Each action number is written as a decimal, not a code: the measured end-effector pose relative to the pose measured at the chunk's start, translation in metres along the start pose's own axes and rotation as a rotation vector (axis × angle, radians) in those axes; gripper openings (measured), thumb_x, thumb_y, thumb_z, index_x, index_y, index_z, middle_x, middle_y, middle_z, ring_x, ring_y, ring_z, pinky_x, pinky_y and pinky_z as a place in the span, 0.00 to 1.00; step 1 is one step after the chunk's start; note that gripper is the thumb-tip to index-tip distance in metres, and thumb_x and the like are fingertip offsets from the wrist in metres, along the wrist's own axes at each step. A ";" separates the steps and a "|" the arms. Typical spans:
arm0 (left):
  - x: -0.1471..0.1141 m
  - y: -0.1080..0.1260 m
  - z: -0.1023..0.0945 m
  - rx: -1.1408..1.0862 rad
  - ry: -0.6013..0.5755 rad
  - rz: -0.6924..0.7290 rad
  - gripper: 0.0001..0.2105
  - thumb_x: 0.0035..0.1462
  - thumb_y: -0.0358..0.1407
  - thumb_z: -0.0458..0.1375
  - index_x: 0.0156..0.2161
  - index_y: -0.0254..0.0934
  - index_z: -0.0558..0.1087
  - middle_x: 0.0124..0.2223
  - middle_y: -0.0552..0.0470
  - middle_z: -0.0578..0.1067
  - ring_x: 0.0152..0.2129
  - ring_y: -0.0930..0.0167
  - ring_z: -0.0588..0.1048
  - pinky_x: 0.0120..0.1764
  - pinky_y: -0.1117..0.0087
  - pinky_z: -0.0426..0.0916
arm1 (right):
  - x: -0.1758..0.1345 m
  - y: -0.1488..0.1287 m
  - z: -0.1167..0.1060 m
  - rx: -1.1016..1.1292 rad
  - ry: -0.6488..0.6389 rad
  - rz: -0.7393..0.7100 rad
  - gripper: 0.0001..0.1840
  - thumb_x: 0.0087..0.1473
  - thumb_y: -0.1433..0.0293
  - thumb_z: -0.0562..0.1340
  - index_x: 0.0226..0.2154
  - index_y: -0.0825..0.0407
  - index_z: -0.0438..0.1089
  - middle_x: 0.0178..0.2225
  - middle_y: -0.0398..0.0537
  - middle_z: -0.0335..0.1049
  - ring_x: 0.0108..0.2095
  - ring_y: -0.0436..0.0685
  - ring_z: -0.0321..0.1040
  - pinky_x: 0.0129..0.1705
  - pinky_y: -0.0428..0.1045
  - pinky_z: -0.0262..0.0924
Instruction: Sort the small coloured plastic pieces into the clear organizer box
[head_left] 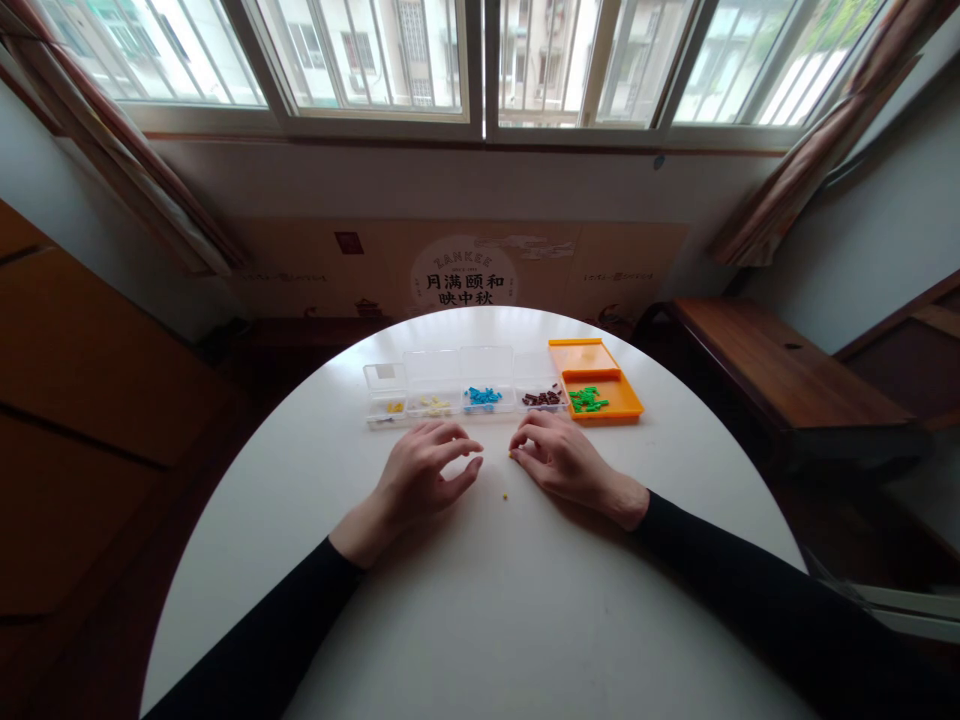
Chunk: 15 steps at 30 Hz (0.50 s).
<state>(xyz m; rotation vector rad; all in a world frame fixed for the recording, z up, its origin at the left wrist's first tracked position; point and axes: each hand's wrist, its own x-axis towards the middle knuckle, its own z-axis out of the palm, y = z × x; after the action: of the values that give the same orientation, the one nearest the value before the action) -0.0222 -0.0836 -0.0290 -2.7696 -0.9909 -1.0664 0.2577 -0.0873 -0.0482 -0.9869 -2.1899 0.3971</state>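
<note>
My left hand rests over the white table with thumb and fingers apart and nothing between them. Opposite it, my right hand pinches a tiny yellow piece at its fingertips, close to the tabletop. Another small yellow piece lies on the table between the hands. Just beyond them stand clear plastic boxes with raised lids. These hold yellow pieces, pale yellow pieces, blue pieces and dark brown pieces. Green pieces lie in an open orange box at the right end.
The round white table curves away at its far edge. Behind it a printed cardboard panel leans under the windows. A brown wooden bench stands to the right, and a wooden cabinet to the left.
</note>
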 end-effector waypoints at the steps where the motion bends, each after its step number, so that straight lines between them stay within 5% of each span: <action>1: 0.000 0.002 0.002 -0.007 -0.002 -0.006 0.04 0.69 0.36 0.65 0.44 0.43 0.83 0.39 0.51 0.84 0.37 0.65 0.82 0.44 0.61 0.75 | 0.000 0.000 0.000 0.005 0.007 -0.002 0.05 0.68 0.74 0.68 0.40 0.48 0.78 0.41 0.49 0.77 0.43 0.60 0.75 0.47 0.55 0.67; 15: 0.007 0.024 0.015 0.073 0.162 -0.045 0.03 0.68 0.39 0.70 0.43 0.44 0.83 0.39 0.53 0.85 0.35 0.66 0.82 0.42 0.62 0.73 | 0.008 -0.012 0.000 0.310 0.047 0.021 0.08 0.75 0.65 0.65 0.41 0.48 0.78 0.41 0.49 0.76 0.42 0.58 0.74 0.45 0.54 0.71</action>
<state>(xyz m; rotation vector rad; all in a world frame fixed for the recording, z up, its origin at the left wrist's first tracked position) 0.0044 -0.0960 -0.0310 -2.5679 -1.0536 -1.2112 0.2482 -0.0893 -0.0383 -0.8388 -2.0006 0.6918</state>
